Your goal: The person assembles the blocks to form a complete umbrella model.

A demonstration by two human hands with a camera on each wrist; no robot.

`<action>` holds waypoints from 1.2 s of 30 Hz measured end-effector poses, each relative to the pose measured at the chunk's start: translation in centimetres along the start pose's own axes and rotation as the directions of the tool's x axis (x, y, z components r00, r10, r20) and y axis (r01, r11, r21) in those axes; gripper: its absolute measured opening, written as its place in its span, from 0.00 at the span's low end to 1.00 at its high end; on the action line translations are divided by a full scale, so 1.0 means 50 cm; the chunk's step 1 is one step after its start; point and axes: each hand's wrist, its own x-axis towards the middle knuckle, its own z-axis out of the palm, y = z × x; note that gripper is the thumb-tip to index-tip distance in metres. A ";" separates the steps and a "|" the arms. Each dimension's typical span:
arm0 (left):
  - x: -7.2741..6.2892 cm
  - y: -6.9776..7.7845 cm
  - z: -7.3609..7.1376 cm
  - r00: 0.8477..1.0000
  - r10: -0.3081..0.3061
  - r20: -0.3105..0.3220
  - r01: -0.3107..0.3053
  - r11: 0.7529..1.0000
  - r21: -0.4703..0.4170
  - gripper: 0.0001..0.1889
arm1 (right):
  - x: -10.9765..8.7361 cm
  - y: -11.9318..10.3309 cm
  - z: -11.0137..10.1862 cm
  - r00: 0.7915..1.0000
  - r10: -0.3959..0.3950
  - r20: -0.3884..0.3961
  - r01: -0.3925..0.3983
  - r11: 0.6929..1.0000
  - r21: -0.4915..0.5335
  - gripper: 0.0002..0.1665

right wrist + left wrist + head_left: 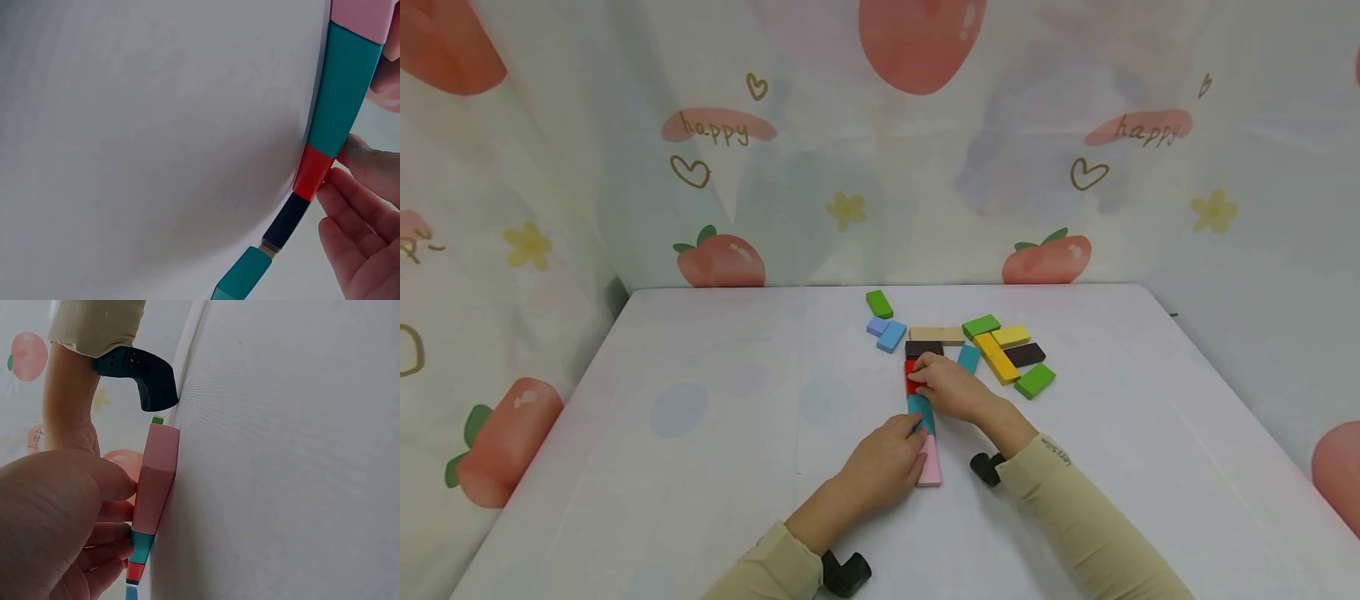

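Observation:
In the head view a row of flat blocks runs away from me. A pink block (929,462) is nearest, then a teal block (921,408), a red block (912,383) and a black block (923,348). My left hand (880,462) rests along the row's left side, its fingertips touching the pink and teal blocks. From the right, my right hand (955,387) holds the red block between thumb and fingers. In the right wrist view the thumb (359,150) lies where the teal and red blocks meet.
Beyond the black block lies a tan block (936,335). Loose blocks lie around it: blue (891,337) and green (880,304) at left, yellow-orange (997,358), dark brown (1026,355) and green (1035,382) at right. A patterned curtain (895,183) hangs behind the white table (715,483).

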 end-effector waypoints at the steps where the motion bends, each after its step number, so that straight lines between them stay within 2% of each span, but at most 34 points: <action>1: 0.000 0.001 0.000 1.000 -0.002 0.003 0.002 1.000 0.000 0.20 | -0.001 0.001 -0.001 1.000 -0.003 -0.002 0.003 1.000 0.002 0.16; 9: 0.000 0.002 -0.004 1.000 -0.012 0.016 0.013 1.000 -0.007 0.21 | -0.003 0.005 -0.001 1.000 -0.023 -0.017 0.024 1.000 0.007 0.16; 21: -0.001 0.003 -0.003 1.000 -0.002 0.005 0.002 1.000 -0.005 0.20 | -0.005 0.004 0.000 0.999 -0.045 -0.030 0.045 0.999 0.003 0.15; 36: 0.000 0.003 -0.004 1.000 -0.002 0.007 0.002 1.000 -0.001 0.20 | -0.003 -0.001 0.000 1.000 -0.019 -0.024 0.020 1.000 0.004 0.15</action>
